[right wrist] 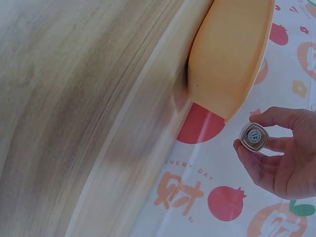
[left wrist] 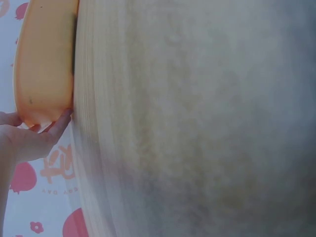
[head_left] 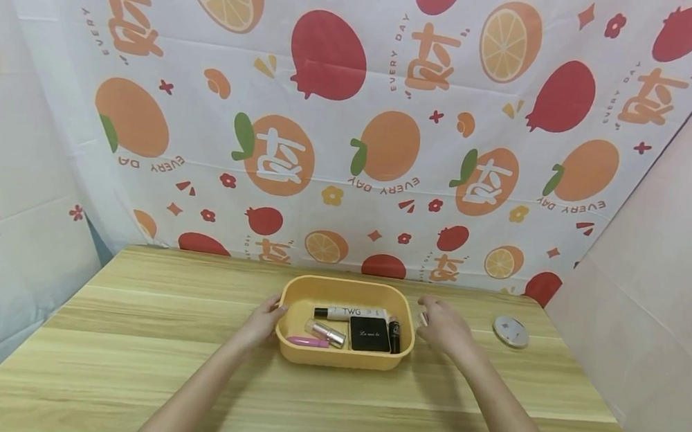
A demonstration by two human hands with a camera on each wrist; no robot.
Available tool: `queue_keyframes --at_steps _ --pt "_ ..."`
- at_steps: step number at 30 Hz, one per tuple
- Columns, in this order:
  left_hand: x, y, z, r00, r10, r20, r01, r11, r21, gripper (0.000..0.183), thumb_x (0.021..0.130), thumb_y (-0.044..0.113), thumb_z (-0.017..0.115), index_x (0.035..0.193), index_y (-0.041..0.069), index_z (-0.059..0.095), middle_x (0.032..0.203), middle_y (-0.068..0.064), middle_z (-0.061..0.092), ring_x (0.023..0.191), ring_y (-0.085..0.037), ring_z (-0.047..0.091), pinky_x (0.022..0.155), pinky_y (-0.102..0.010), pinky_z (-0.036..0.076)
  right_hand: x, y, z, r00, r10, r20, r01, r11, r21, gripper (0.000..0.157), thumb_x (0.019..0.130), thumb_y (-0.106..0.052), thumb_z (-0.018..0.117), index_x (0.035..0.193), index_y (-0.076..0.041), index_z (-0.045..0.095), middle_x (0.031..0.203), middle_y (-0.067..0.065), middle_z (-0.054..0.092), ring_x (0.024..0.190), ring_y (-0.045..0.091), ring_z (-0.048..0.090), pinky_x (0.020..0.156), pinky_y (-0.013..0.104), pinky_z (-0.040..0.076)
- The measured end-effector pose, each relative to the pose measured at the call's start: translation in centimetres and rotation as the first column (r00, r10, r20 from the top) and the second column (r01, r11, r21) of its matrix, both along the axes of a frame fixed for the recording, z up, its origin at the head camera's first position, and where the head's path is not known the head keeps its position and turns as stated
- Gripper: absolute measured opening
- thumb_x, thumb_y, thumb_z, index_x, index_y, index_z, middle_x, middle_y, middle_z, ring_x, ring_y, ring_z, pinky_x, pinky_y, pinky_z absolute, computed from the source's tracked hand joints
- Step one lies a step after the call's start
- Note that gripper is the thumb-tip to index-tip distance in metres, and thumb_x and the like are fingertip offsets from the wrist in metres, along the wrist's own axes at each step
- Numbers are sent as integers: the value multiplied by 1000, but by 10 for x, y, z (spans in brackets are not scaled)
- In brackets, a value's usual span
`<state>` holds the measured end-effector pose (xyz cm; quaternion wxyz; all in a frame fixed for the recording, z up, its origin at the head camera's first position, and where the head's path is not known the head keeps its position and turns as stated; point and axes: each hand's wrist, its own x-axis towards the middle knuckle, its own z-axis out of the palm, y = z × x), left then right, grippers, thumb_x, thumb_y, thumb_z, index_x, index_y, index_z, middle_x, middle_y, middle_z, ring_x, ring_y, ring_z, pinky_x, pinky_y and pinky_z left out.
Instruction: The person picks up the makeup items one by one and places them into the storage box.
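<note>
A yellow plastic basket (head_left: 345, 359) stands on the wooden table in the head view. My left hand (head_left: 262, 319) grips its left end, thumb at the rim; in the left wrist view the fingers of that hand (left wrist: 32, 140) curve against the end wall. Just off the basket's right end, my right hand (head_left: 444, 326) pinches a lipstick (right wrist: 254, 137), seen end-on with a round label on its base. Inside the basket lie a white TWG tube (head_left: 357, 313), a black square compact (head_left: 369, 334), a clear-capped lipstick (head_left: 326, 333), a pink tube (head_left: 307, 342) and a black tube (head_left: 394, 335).
A round silver case (head_left: 511, 331) lies on the table (head_left: 140, 335) to the right of my right hand. Behind the table's far edge hangs a fruit-printed curtain (head_left: 341, 139), with pale cloths (head_left: 678, 276) at both sides.
</note>
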<state>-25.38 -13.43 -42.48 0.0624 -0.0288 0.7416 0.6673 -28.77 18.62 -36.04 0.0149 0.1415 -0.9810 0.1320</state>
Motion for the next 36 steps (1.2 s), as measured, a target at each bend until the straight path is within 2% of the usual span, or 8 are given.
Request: queue_keyframes --at_steps 10,18,36 --pt "2 1 3 1000 0 9 0 1000 8 50 100 13 32 143 -5 15 141 -33 18 120 -45 37 95 -48 39 1 0 1 1000 -2 17 2 1000 -12 51 74 -5 63 123 -1 52 105 17 57 82 26 55 66 42 48" --pt "3 0 2 1000 -6 4 6 1000 5 48 100 13 31 143 -5 16 141 -33 19 120 -45 38 95 -48 39 1 0 -1 1000 8 6 -8 1000 -4 49 75 -6 66 121 -1 53 93 11 58 82 25 56 69 42 48" --pt "2 2 2 1000 14 15 -14 1000 24 50 100 12 32 143 -6 14 141 -33 17 121 -46 36 94 -48 39 -2 -2 -6 1000 5 23 -4 1000 -28 49 75 -7 68 121 -2 53 93 10 59 87 26 56 72 42 48"
